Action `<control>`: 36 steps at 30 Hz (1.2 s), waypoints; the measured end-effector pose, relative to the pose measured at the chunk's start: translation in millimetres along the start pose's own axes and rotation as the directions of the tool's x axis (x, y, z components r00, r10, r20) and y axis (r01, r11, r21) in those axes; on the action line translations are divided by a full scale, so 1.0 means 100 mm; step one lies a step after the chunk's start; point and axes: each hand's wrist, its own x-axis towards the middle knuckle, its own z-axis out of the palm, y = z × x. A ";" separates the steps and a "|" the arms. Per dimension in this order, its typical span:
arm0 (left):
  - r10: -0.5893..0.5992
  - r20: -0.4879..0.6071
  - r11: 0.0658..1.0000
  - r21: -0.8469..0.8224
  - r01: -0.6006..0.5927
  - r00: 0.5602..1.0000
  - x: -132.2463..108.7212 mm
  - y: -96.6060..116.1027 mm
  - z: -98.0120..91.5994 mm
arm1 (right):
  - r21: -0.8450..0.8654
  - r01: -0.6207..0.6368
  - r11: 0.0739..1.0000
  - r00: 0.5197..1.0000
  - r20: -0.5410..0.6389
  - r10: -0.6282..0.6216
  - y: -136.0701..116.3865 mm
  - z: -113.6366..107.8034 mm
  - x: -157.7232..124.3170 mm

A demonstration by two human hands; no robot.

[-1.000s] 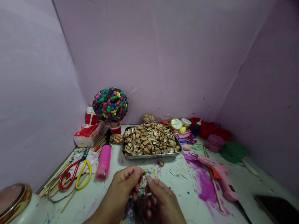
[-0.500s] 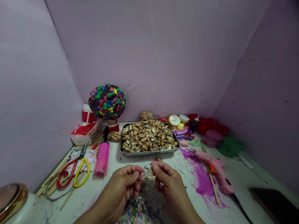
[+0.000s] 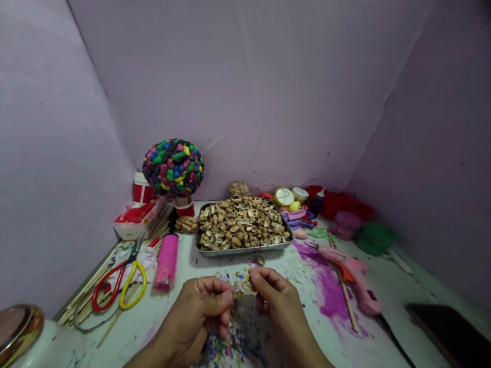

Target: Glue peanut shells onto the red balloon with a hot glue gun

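Observation:
Both my hands are low in the middle of the view, a small gap between them. My left hand [image 3: 198, 316] has its thumb and forefinger pressed together; whatever is in that pinch is too small to make out. My right hand [image 3: 281, 302] is pinched in the same way, beside a small shell piece [image 3: 247, 285] near its fingertips. I cannot tell if that piece is held or lies on the table. Beyond the hands stands a metal tray [image 3: 245, 250] heaped with peanut shells [image 3: 242, 223]. One loose shell [image 3: 259, 260] lies before the tray.
Scissors [image 3: 122, 282], a pink roll [image 3: 167, 262] and thin sticks lie left. Behind them are a tissue pack [image 3: 136, 222] and a colourful ball on a stem [image 3: 174, 167]. A pink glue gun [image 3: 357, 277], a stick [image 3: 344, 295] and a dark phone [image 3: 453, 332] lie right.
My left hand has turned slightly and its lower fingers have loosened a little. The right hand keeps nearly the same pinch. The whole view has shifted slightly.

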 end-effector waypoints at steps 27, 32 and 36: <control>-0.079 0.066 0.991 0.113 0.071 0.995 0.02 0.02 -0.01 | -0.440 0.506 0.742 0.862 0.272 -0.427 -0.01 -0.04 -0.15; -0.051 0.067 0.978 0.207 0.036 0.996 0.02 -0.01 -0.01 | -0.496 0.677 0.544 0.736 0.459 -0.497 -0.05 -0.14 -0.14; -0.079 0.098 0.989 0.130 0.066 0.992 0.02 -0.03 -0.02 | -0.485 0.675 0.556 0.737 0.468 -0.487 -0.07 -0.14 -0.13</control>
